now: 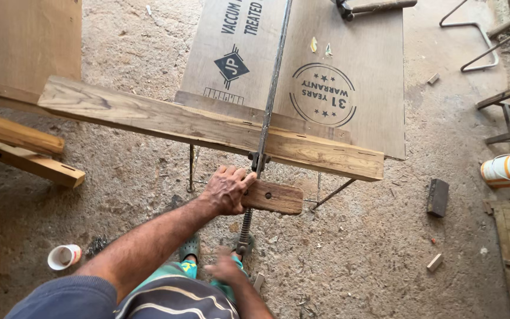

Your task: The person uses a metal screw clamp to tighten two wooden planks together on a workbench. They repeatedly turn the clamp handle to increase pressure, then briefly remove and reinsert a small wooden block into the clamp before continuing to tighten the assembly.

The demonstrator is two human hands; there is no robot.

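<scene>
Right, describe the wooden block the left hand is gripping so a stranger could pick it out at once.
Start at the long pale plank lying across the front edge of the plywood sheet. A long metal bar clamp crosses both; just below the plank, the left hand grips a short wooden block on it. Unlike the offcuts on the floor, it is reddish-brown, has a central hole, and sits off the ground.

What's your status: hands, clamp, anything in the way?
Left hand gripping wooden block on bar clamp. Right hand blurred near clamp screw. Plank clamped across plywood sheet. Nothing in the way.
</scene>
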